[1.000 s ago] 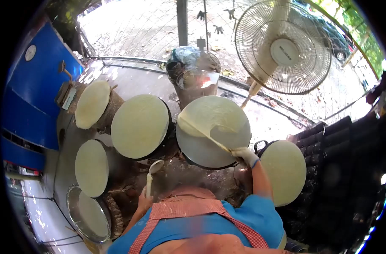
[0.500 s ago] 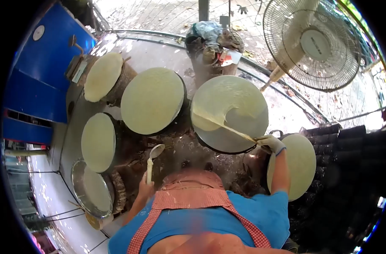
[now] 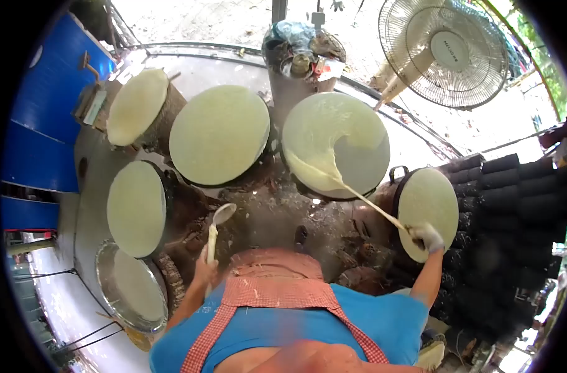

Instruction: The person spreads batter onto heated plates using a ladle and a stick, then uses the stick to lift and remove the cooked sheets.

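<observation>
My left hand [image 3: 206, 271] is closed round the pale handle of a ladle [image 3: 224, 214], its bowl pointing up and away from me. On my right hand [image 3: 425, 237] is a light glove, and the fingers grip the end of a stretched strand of batter [image 3: 373, 207]. That strand runs left and up to the large round griddle [image 3: 365, 163], where a curved sheet of pale batter covers the left and upper part and the grey surface shows at lower right. Beneath and beside my right hand lies another round griddle bearing a pale sheet [image 3: 428, 199].
More round griddles with pale sheets [image 3: 220, 135] [image 3: 136, 208] stand at left and centre. A round pan [image 3: 112, 281] is at lower left. Behind are a cluttered bin [image 3: 290, 90] and a fan [image 3: 448, 53]. Stacked dark pieces [image 3: 495, 211] stand at right, blue barrels [image 3: 41, 137] at left.
My right hand has moved right and down, away from the large griddle, and the strand has stretched longer. The view has shifted slightly. My left hand still holds the ladle.
</observation>
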Motion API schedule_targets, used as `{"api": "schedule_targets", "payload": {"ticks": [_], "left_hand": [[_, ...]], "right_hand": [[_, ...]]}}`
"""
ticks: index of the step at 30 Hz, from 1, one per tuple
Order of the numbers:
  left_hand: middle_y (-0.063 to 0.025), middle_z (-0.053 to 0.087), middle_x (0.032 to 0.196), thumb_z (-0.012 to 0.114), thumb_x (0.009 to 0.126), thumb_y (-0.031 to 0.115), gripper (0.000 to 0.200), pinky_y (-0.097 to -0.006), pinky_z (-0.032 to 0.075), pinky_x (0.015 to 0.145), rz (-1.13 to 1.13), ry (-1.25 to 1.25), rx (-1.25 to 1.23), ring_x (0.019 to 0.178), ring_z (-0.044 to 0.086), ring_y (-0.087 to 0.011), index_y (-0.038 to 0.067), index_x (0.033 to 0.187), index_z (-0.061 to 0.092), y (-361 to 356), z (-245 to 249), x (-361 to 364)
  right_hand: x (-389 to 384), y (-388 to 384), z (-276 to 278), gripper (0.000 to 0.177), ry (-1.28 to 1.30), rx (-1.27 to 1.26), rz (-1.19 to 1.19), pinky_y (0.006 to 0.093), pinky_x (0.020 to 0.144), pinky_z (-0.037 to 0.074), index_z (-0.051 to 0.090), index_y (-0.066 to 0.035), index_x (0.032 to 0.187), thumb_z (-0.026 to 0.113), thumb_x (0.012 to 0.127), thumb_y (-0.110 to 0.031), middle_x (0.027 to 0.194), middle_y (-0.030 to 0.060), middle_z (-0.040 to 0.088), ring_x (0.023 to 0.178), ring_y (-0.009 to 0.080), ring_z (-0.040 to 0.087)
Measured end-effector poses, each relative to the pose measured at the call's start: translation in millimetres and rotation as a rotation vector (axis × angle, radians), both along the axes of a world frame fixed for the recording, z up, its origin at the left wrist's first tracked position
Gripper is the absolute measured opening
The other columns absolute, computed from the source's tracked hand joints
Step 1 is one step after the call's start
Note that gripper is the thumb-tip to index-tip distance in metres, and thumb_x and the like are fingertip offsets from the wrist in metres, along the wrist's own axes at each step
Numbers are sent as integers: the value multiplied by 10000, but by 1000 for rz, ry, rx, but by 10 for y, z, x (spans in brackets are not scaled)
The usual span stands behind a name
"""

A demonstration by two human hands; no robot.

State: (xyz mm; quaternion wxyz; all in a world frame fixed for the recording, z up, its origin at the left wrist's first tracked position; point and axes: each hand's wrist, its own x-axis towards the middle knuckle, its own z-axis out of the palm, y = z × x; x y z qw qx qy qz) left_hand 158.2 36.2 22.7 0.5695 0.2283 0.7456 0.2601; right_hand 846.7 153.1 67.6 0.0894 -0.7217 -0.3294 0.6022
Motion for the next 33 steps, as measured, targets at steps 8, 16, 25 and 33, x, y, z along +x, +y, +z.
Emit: {"api": "schedule_targets", "payload": {"ticks": [8,16,25,33], "left_hand": [[6,342,529,449,841,-16,701,-257,283,293,-62,-219,-6,352,326,-89,278,1433,216,21,38,-637],[25,325,551,452,853,25,683,-222,271,287,-58,-503,88,353,295,-68,298,1424,197,-276,398,-1025],[-37,371,512,464,907,263,193,-258,340,345,79,-1758,-114,390,364,-135,75,905,505,-549,-75,-1305],[-15,339,562,481,905,232,294,-230,353,389,35,-1703,-161,448,359,-107,71,668,418,-523,191,-918]], "right_hand": [[-3429,-822,-942,280,-251,881,-514,262,741,473,680,27,979,715,757,-140,875,67,691,797,127,600],[-3817,-954,-852,344,-921,573,-143,463,688,474,652,-160,1049,496,876,-414,799,200,634,755,380,613],[-4046,-402,-1157,350,-642,804,-200,455,707,479,659,-150,1015,553,827,-425,810,188,650,805,369,627],[-3740,-294,-400,391,-729,521,-421,455,766,463,624,-129,1086,521,845,-419,959,205,632,893,390,592]]}}
